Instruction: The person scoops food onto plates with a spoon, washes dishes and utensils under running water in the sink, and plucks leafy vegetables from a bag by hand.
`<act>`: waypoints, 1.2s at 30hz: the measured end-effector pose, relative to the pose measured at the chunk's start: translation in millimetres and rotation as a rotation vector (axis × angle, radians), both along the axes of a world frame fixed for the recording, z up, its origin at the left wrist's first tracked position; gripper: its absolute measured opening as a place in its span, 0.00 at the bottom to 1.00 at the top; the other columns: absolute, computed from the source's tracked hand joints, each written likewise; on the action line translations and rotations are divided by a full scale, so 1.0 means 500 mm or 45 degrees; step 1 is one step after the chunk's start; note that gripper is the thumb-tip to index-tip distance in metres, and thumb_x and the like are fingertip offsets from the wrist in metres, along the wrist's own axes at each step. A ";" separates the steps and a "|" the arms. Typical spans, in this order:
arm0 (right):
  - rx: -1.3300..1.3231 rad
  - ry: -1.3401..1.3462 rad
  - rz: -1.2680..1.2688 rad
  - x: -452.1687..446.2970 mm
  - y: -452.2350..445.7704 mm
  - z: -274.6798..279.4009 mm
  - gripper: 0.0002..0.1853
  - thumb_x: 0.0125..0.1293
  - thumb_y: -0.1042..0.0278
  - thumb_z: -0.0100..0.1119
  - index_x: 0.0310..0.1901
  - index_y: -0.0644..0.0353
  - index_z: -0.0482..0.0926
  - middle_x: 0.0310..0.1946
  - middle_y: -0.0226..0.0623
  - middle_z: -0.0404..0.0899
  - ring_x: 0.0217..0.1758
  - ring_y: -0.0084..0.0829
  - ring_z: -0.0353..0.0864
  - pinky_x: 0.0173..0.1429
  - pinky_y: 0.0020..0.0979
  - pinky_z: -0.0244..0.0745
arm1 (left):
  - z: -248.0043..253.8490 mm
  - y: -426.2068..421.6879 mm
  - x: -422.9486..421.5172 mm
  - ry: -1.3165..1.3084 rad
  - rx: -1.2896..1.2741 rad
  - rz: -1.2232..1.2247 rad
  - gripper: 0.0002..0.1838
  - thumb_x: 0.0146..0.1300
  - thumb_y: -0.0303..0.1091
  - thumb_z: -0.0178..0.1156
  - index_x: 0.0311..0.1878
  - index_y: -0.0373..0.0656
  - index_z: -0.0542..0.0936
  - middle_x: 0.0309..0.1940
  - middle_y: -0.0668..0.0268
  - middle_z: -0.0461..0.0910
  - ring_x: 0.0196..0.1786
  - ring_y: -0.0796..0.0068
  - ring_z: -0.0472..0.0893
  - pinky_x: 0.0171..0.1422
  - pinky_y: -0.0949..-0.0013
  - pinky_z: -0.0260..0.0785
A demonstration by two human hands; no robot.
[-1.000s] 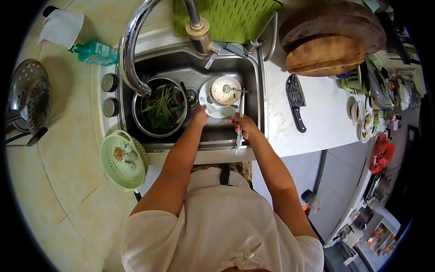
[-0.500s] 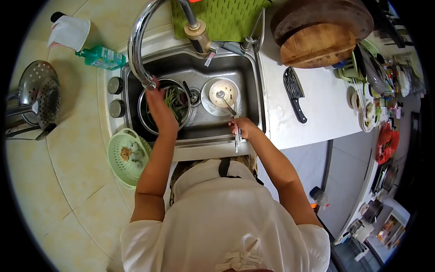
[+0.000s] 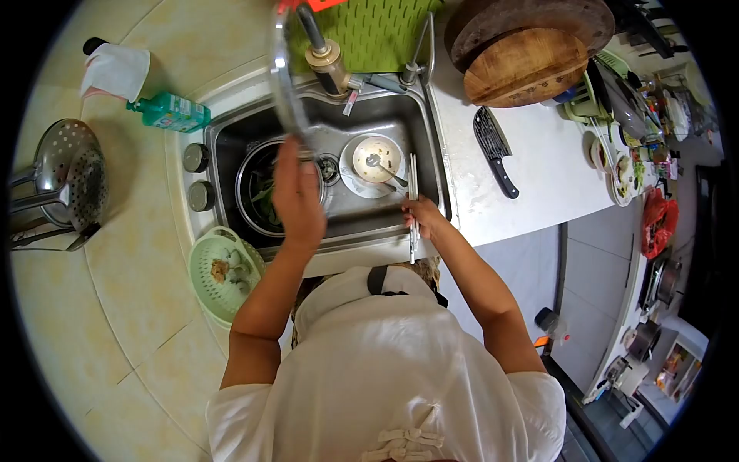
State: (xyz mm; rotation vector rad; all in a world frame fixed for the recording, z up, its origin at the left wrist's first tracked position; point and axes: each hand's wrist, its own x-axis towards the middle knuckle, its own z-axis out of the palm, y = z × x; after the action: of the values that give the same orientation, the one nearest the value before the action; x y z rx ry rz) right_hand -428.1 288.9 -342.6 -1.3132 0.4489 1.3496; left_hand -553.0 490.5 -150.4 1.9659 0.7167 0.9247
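Note:
The end of the chrome faucet spout [image 3: 286, 96], blurred by motion, sits between the thumb and stretched fingers of my left hand [image 3: 299, 202]. Below that hand, a round metal pot [image 3: 240, 181] with green vegetables [image 3: 264, 202] stands in the left of the steel sink [image 3: 350, 219]; my hand hides part of it. My right hand [image 3: 422, 215] is closed around chopsticks [image 3: 413, 181] at the sink's front right edge. Just beyond it a pale bowl [image 3: 368, 146] with food bits rests on a white plate [image 3: 350, 183]. A spoon [image 3: 377, 162] leans in the bowl.
A cleaver [image 3: 494, 150] lies on the white counter [image 3: 539, 169] at right, below wooden boards [image 3: 527, 69]. To the left are a green colander [image 3: 212, 296] with eggshell-like scraps, two jar lids [image 3: 196, 158], a green soap bottle [image 3: 173, 113] and metal strainers [image 3: 69, 169].
The faucet spout has swung right, with my left hand moving along beside it. My right hand has shifted slightly right, and the chopsticks now stand out separate from the spoon.

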 end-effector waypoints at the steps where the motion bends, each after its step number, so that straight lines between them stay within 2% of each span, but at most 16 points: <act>1: -0.007 -0.054 0.000 -0.004 0.002 0.010 0.10 0.61 0.75 0.54 0.41 0.60 0.64 0.25 0.35 0.67 0.16 0.22 0.63 0.16 0.26 0.63 | -0.002 -0.020 0.010 0.109 0.007 -0.067 0.20 0.70 0.28 0.47 0.64 0.35 0.69 0.60 0.59 0.74 0.58 0.70 0.74 0.65 0.70 0.61; 2: -0.013 -0.112 0.001 -0.006 0.004 0.021 0.11 0.61 0.74 0.54 0.42 0.59 0.64 0.25 0.35 0.67 0.17 0.22 0.63 0.16 0.25 0.62 | -0.003 -0.040 0.034 0.029 0.090 -0.154 0.20 0.69 0.29 0.50 0.62 0.37 0.71 0.59 0.53 0.73 0.61 0.59 0.74 0.66 0.65 0.62; 5: 0.010 -0.205 0.022 -0.009 0.013 0.047 0.12 0.62 0.73 0.53 0.45 0.58 0.63 0.27 0.35 0.67 0.19 0.21 0.64 0.17 0.24 0.61 | 0.002 -0.056 0.102 0.000 -0.172 -0.327 0.19 0.69 0.29 0.49 0.61 0.38 0.73 0.56 0.56 0.77 0.57 0.66 0.76 0.62 0.68 0.65; 8: 0.097 -0.205 0.067 -0.008 0.027 0.086 0.12 0.62 0.74 0.52 0.46 0.57 0.64 0.27 0.34 0.67 0.21 0.21 0.64 0.18 0.23 0.60 | -0.061 -0.033 0.120 -0.234 -0.517 -0.308 0.17 0.70 0.28 0.48 0.60 0.37 0.74 0.52 0.60 0.79 0.53 0.73 0.77 0.57 0.72 0.67; 11: 0.206 0.029 0.065 -0.006 0.026 0.092 0.12 0.63 0.77 0.52 0.47 0.60 0.64 0.28 0.36 0.70 0.22 0.24 0.67 0.20 0.25 0.65 | -0.109 -0.022 0.111 -0.145 -0.617 -0.130 0.17 0.70 0.28 0.46 0.58 0.37 0.75 0.49 0.63 0.80 0.51 0.78 0.76 0.54 0.76 0.66; 12: 0.227 0.123 0.050 -0.004 0.030 0.077 0.11 0.64 0.77 0.52 0.46 0.61 0.64 0.28 0.37 0.70 0.22 0.25 0.68 0.20 0.26 0.66 | -0.161 -0.017 0.108 -0.012 -0.689 -0.088 0.17 0.69 0.30 0.47 0.57 0.37 0.76 0.49 0.59 0.81 0.50 0.70 0.79 0.55 0.72 0.68; 13: 0.249 0.217 0.036 -0.004 0.035 0.068 0.11 0.64 0.77 0.52 0.46 0.62 0.64 0.28 0.37 0.71 0.22 0.26 0.69 0.20 0.27 0.67 | -0.216 -0.012 0.103 0.198 -0.597 -0.083 0.17 0.69 0.31 0.48 0.57 0.37 0.76 0.49 0.58 0.81 0.49 0.66 0.79 0.56 0.70 0.68; 14: 0.218 0.205 0.001 -0.007 0.045 0.080 0.04 0.67 0.76 0.51 0.37 0.68 0.71 0.29 0.39 0.72 0.21 0.27 0.67 0.22 0.25 0.66 | -0.272 -0.008 0.097 0.406 -0.502 -0.076 0.17 0.68 0.32 0.49 0.57 0.37 0.76 0.49 0.56 0.81 0.49 0.62 0.80 0.57 0.67 0.68; 17: 0.218 0.335 0.007 0.007 0.060 0.047 0.06 0.67 0.75 0.52 0.34 0.69 0.72 0.26 0.39 0.72 0.22 0.29 0.71 0.24 0.27 0.71 | -0.357 -0.005 0.105 0.576 -0.362 -0.062 0.19 0.66 0.35 0.52 0.57 0.37 0.75 0.52 0.51 0.78 0.52 0.51 0.77 0.60 0.59 0.66; 18: 0.244 0.338 0.015 0.010 0.064 0.038 0.07 0.67 0.75 0.52 0.33 0.70 0.72 0.25 0.39 0.72 0.24 0.30 0.74 0.28 0.29 0.77 | -0.362 -0.007 0.107 0.566 -0.348 -0.058 0.20 0.66 0.36 0.53 0.58 0.37 0.75 0.53 0.50 0.77 0.53 0.48 0.76 0.62 0.56 0.65; 21: 0.183 0.345 -0.061 0.008 0.081 0.013 0.04 0.65 0.78 0.52 0.33 0.70 0.73 0.25 0.40 0.73 0.25 0.32 0.76 0.30 0.32 0.80 | -0.380 0.017 0.138 0.417 -0.039 0.197 0.22 0.67 0.36 0.52 0.61 0.36 0.71 0.59 0.50 0.73 0.59 0.48 0.72 0.65 0.55 0.61; 24: 0.202 0.413 -0.062 0.009 0.091 -0.007 0.05 0.65 0.77 0.52 0.33 0.69 0.73 0.25 0.40 0.73 0.25 0.32 0.76 0.32 0.33 0.82 | -0.332 0.052 0.176 0.261 0.263 0.244 0.24 0.66 0.34 0.52 0.63 0.34 0.67 0.62 0.49 0.69 0.63 0.47 0.68 0.66 0.54 0.59; 28: 0.181 0.400 -0.046 0.005 0.097 -0.023 0.05 0.65 0.76 0.53 0.33 0.69 0.74 0.24 0.39 0.73 0.25 0.32 0.75 0.32 0.33 0.82 | -0.307 0.081 0.206 0.420 0.629 -0.019 0.26 0.64 0.33 0.52 0.64 0.32 0.66 0.66 0.49 0.62 0.67 0.49 0.63 0.68 0.52 0.57; 31: 0.185 0.398 -0.049 0.004 0.096 -0.023 0.05 0.65 0.76 0.53 0.34 0.69 0.74 0.25 0.39 0.73 0.25 0.31 0.76 0.32 0.33 0.82 | -0.299 0.083 0.213 0.646 0.951 -0.034 0.36 0.59 0.27 0.58 0.70 0.35 0.57 0.66 0.45 0.63 0.65 0.44 0.66 0.65 0.50 0.61; 34: 0.200 0.362 -0.049 0.009 0.108 -0.018 0.05 0.65 0.76 0.52 0.37 0.69 0.73 0.29 0.40 0.75 0.27 0.32 0.76 0.33 0.34 0.83 | -0.325 0.075 0.224 0.681 0.831 -0.003 0.40 0.59 0.28 0.58 0.72 0.32 0.51 0.68 0.43 0.58 0.64 0.43 0.66 0.67 0.49 0.59; 36: 0.172 0.319 -0.070 0.006 0.116 -0.008 0.06 0.65 0.76 0.52 0.40 0.69 0.73 0.33 0.41 0.77 0.30 0.32 0.77 0.34 0.34 0.83 | -0.382 0.075 0.243 0.746 0.696 0.023 0.38 0.57 0.36 0.56 0.70 0.33 0.55 0.69 0.44 0.57 0.69 0.45 0.59 0.70 0.49 0.54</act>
State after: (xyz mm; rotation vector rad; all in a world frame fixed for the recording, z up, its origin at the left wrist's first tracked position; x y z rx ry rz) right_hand -425.2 346.7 -346.3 -1.0193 0.5503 1.4787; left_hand -431.4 527.8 -341.3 2.7755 0.8623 0.5812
